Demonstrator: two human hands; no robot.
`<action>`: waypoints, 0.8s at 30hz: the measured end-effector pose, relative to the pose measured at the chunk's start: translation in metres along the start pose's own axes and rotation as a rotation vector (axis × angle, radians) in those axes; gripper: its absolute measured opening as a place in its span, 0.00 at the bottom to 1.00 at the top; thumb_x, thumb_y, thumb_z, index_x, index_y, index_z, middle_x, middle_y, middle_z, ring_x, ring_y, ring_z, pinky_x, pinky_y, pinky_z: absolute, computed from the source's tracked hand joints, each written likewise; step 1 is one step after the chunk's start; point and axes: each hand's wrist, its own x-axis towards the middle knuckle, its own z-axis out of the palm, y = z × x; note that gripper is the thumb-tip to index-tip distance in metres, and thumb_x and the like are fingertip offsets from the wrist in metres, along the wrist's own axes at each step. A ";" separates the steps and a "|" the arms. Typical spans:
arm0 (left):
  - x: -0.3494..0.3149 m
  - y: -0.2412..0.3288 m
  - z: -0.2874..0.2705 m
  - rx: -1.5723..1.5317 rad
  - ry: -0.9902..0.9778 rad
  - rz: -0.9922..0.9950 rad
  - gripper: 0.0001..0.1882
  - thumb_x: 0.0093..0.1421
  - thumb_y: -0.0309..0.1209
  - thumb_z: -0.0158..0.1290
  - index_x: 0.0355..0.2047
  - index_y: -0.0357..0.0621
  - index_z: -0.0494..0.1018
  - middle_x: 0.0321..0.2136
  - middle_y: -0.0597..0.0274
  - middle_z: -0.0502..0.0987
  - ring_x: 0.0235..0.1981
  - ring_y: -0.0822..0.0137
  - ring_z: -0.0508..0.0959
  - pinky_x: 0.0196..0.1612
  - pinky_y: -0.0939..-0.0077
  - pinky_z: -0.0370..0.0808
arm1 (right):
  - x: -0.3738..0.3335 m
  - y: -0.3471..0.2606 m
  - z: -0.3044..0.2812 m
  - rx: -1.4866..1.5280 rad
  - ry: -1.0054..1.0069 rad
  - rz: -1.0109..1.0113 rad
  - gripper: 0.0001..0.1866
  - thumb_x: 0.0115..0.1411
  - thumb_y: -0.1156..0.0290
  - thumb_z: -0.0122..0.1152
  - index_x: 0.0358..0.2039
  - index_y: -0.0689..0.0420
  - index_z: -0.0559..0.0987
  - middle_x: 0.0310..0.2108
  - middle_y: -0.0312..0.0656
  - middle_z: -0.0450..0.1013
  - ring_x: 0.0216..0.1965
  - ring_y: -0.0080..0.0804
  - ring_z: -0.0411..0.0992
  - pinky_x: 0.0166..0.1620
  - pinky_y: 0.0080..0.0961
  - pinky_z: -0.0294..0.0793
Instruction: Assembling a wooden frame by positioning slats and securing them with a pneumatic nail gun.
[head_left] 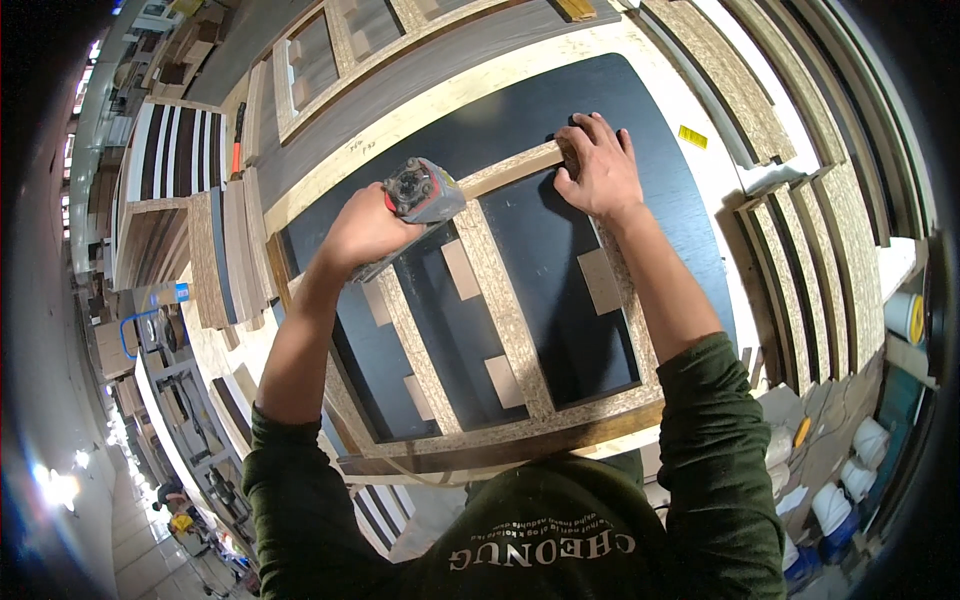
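My left hand is wrapped round the handle of a grey and red nail gun, whose nose is over the far rail of a chipboard frame. My right hand grips the frame's far right corner, fingers bent over the rail and thumb on its inner side. Slats divide the frame into bays. Small light wood blocks sit against the slats. Beneath the frame lies a dark panel with rounded corners. The gun's nose tip is hidden.
The dark panel rests on a pale board. Another slatted frame lies beyond it. Stacked chipboard strips stand at right, and board stacks at left. A thin hose runs along the near edge. Buckets stand at lower right.
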 end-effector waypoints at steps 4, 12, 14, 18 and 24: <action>0.000 0.005 -0.001 -0.066 -0.046 -0.062 0.16 0.44 0.34 0.57 0.30 0.33 0.74 0.23 0.45 0.76 0.25 0.54 0.76 0.35 0.67 0.72 | -0.001 0.000 0.001 0.011 -0.007 0.014 0.25 0.49 0.58 0.54 0.51 0.44 0.72 0.62 0.44 0.59 0.67 0.43 0.50 0.67 0.53 0.45; 0.006 0.016 -0.004 -0.080 -0.057 -0.078 0.13 0.45 0.33 0.57 0.26 0.33 0.73 0.16 0.54 0.74 0.17 0.67 0.75 0.26 0.71 0.71 | -0.001 -0.002 -0.001 0.009 0.006 0.003 0.25 0.49 0.59 0.54 0.51 0.44 0.72 0.61 0.44 0.60 0.67 0.42 0.50 0.66 0.53 0.46; 0.008 0.015 -0.003 -0.034 -0.043 -0.079 0.13 0.45 0.33 0.57 0.25 0.32 0.72 0.16 0.55 0.73 0.18 0.68 0.74 0.26 0.71 0.72 | -0.001 -0.002 0.000 0.005 0.001 0.006 0.25 0.49 0.59 0.54 0.51 0.44 0.72 0.61 0.43 0.60 0.67 0.42 0.50 0.66 0.53 0.47; 0.001 0.011 -0.015 -0.009 -0.101 -0.077 0.12 0.46 0.32 0.58 0.26 0.34 0.72 0.16 0.59 0.73 0.16 0.71 0.73 0.24 0.73 0.71 | 0.000 0.000 0.002 0.006 0.037 -0.005 0.26 0.49 0.60 0.54 0.51 0.44 0.72 0.60 0.42 0.60 0.66 0.41 0.51 0.66 0.53 0.47; -0.044 -0.045 -0.052 -0.130 0.109 -0.113 0.15 0.45 0.29 0.60 0.34 0.37 0.75 0.21 0.62 0.76 0.20 0.72 0.74 0.27 0.75 0.72 | -0.001 -0.001 0.001 -0.056 0.039 0.009 0.26 0.49 0.60 0.55 0.52 0.45 0.72 0.62 0.41 0.59 0.66 0.40 0.51 0.65 0.54 0.49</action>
